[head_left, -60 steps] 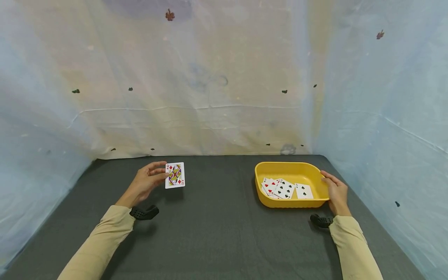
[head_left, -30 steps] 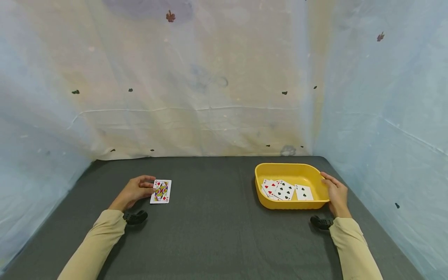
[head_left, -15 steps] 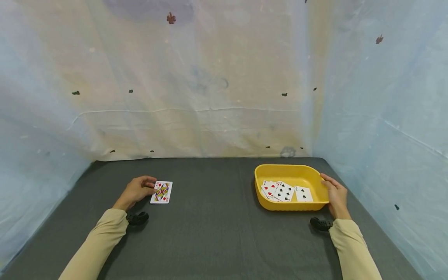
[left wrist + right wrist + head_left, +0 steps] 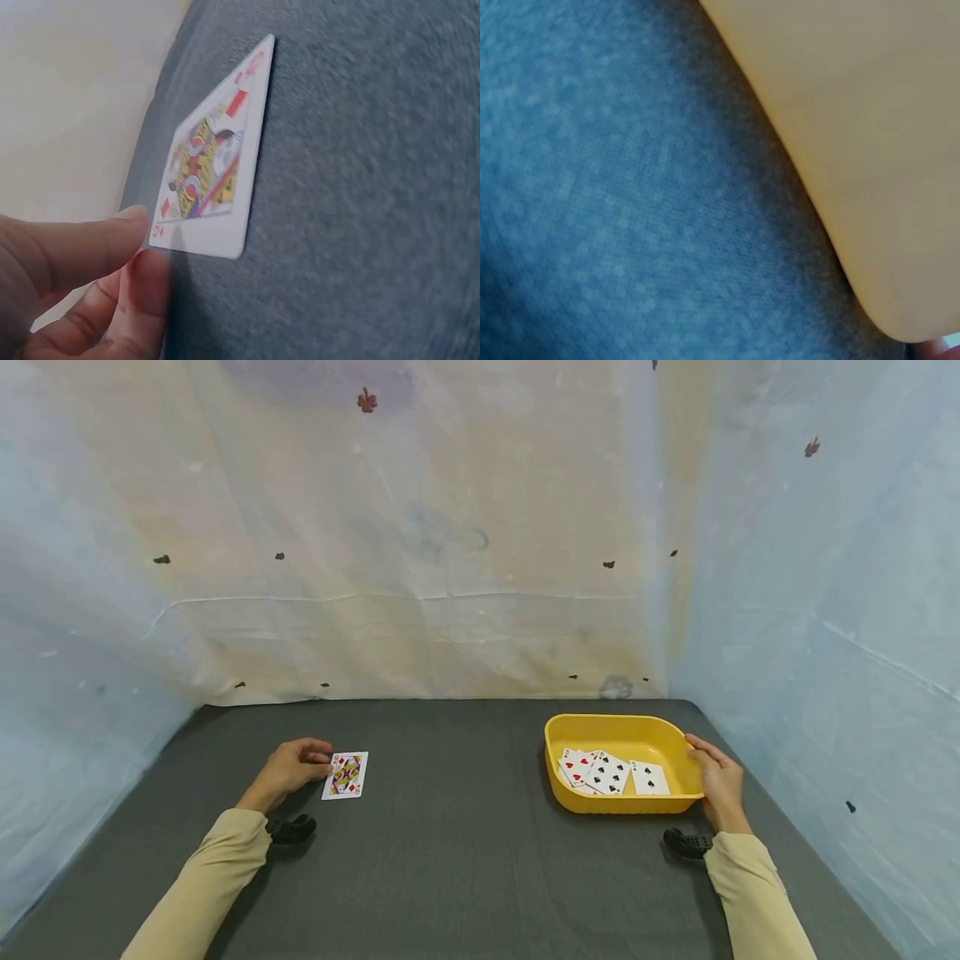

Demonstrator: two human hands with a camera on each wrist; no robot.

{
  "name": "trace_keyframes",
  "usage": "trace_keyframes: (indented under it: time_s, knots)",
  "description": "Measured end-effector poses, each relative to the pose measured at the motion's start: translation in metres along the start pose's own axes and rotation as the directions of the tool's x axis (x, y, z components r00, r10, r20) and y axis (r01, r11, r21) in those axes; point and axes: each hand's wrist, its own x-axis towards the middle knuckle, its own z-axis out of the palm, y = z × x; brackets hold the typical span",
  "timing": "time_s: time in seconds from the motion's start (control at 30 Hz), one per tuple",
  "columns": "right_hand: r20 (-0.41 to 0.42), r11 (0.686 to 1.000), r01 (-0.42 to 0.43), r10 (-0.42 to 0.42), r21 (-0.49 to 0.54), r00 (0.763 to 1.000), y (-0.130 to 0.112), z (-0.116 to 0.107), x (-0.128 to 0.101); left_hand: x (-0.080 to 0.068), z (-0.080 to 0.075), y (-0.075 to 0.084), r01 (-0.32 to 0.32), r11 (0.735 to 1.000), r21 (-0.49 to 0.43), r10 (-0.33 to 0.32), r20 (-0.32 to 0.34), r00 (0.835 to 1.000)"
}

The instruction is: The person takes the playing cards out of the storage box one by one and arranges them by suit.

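A queen of diamonds playing card [image 4: 347, 775] lies face up on the dark grey table at the left. My left hand [image 4: 288, 770] is at the card's left edge. In the left wrist view the thumb [image 4: 112, 238] and a fingertip stand slightly apart beside the card's corner, with the card flat on the cloth. At the right, my right hand [image 4: 718, 783] grips the right end of a yellow plastic tray [image 4: 660, 731], thumb at its rim. Face-up playing cards, hearts [image 4: 576, 767] and spades [image 4: 649, 778], lie inside. The right wrist view shows mostly the tray's outer wall [image 4: 870, 135].
Dark grey cloth covers the table [image 4: 450, 860]. Pale sheeting [image 4: 450, 527] hangs behind the back edge and along both sides. A black wrist device [image 4: 292, 829] sits on each wrist.
My left hand brings the queen of diamonds down to the left and lays it on the table, then its fingers come off the card. The right hand and tray stay put.
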Motion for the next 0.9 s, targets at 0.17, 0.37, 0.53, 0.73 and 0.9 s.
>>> trace_keyframes:
  time_s: [0.17,0.37,0.53,0.73,0.9]
  knots:
    - [0.000,1.000,0.003,-0.003,0.001,1.000,0.002,-0.002,-0.001,0.003,-0.001,0.002,0.008,0.999,-0.035,-0.008,0.005,1.000]
    - [0.001,0.998,0.003,-0.003,0.059,1.000,0.001,-0.003,-0.003,0.006,0.000,0.008,0.016,0.988,-0.152,-0.014,0.016,1.000]
    - [-0.004,0.999,0.005,-0.005,0.049,1.000,0.001,-0.002,-0.003,0.005,0.000,0.015,0.009,0.976,-0.216,-0.002,0.032,0.999]
    - [-0.015,1.000,0.008,-0.008,0.024,1.000,-0.001,-0.001,-0.002,0.007,0.008,0.033,0.006,0.966,-0.260,0.006,0.047,0.999]
    - [-0.014,1.000,-0.001,0.001,0.004,1.000,-0.001,0.000,-0.001,0.009,0.018,0.046,0.004,0.937,-0.348,0.020,0.066,0.998]
